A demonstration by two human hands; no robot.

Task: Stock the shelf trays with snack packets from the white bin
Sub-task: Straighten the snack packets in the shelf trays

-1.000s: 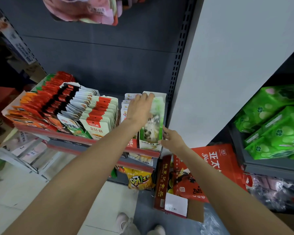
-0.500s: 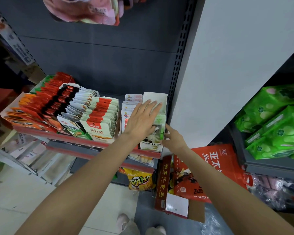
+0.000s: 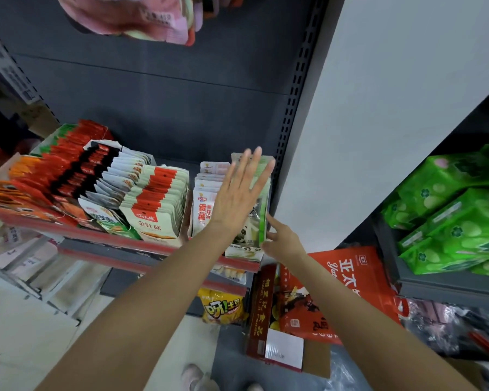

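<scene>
A row of green-and-white snack packets (image 3: 254, 235) stands in the rightmost tray of the red-edged shelf (image 3: 153, 245). My left hand (image 3: 242, 193) is flat above that row with its fingers straight and spread, holding nothing. My right hand (image 3: 282, 241) touches the right side of the front packet with straight fingertips. To the left stand a tray of white-and-red packets (image 3: 202, 201), a tray of red-topped packets (image 3: 156, 204) and further rows of red and orange packets (image 3: 54, 176). The white bin is out of view.
The dark back panel and a slotted upright (image 3: 291, 108) rise behind the shelf. A white side panel (image 3: 392, 122) stands to the right, with green packs (image 3: 457, 210) beyond it. Below lie a red bag (image 3: 347, 289), a dark red box (image 3: 261, 311) and a yellow snack bag (image 3: 223, 309).
My left hand has lifted off the green-and-white packets and spread flat above them. My right hand has stayed at the row's right side, its fingers now straighter.
</scene>
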